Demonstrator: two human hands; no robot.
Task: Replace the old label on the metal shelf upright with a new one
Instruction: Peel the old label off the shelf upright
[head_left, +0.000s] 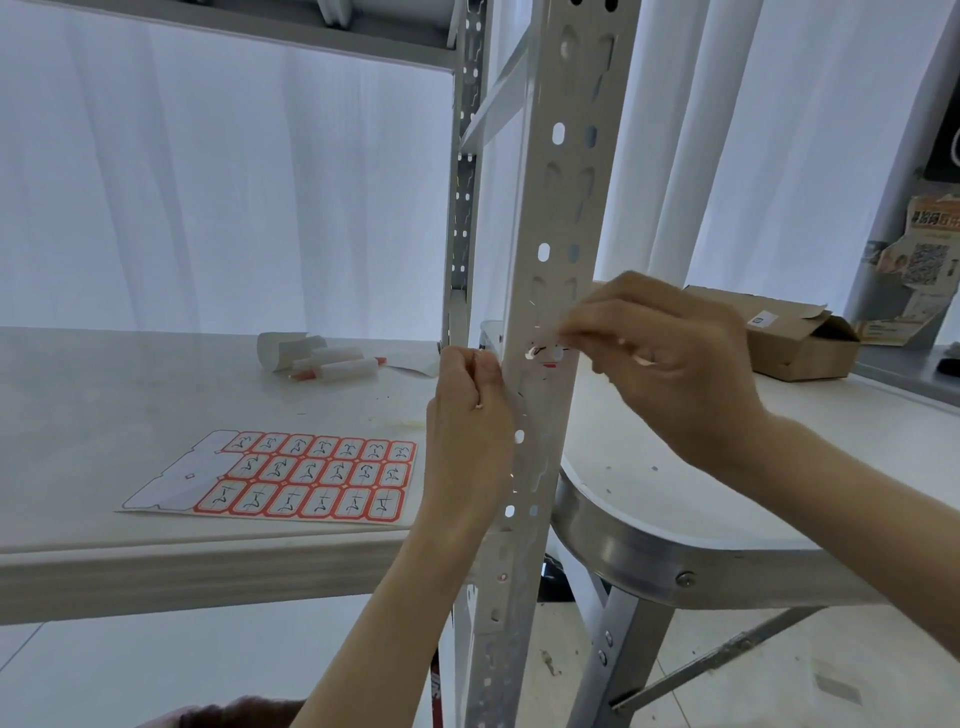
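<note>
Head view, the only cam I've got. The upright runs top to bottom through the middle, full of punched holes. The old label sits on its front face about halfway up. It's only a ragged scrap w/ red and black bits, lying across one of the holes.

My right hand comes in from the right. Thumb and forefinger are closed together at the scrap's upper right edge, fingertips touching the metal, so I read it as a pinch on the label. My left hand is tucked against the upright's left edge just below label height, fingers curled. Can't tell if it grips the flange or only braces it.

Step in hand, as I judge it, is peeling off the leftovers, so the task is prob under halfway. To do it well:
- Pull low and slow, nearly flat to the metal, so the paper lifts whole and doesn't shred more.
- Work from a corner toward the hole, since the paper over the hole is unsupported and tears first.
- Brace w/ the left hand so the upright doesn't flex away.
- Rub off any glue, or the new one won't seat.

The sheet of new labels lies near left on the table, some spots already empty. Paper curls lie further back. A cardboard box is far right on the round table.
</note>
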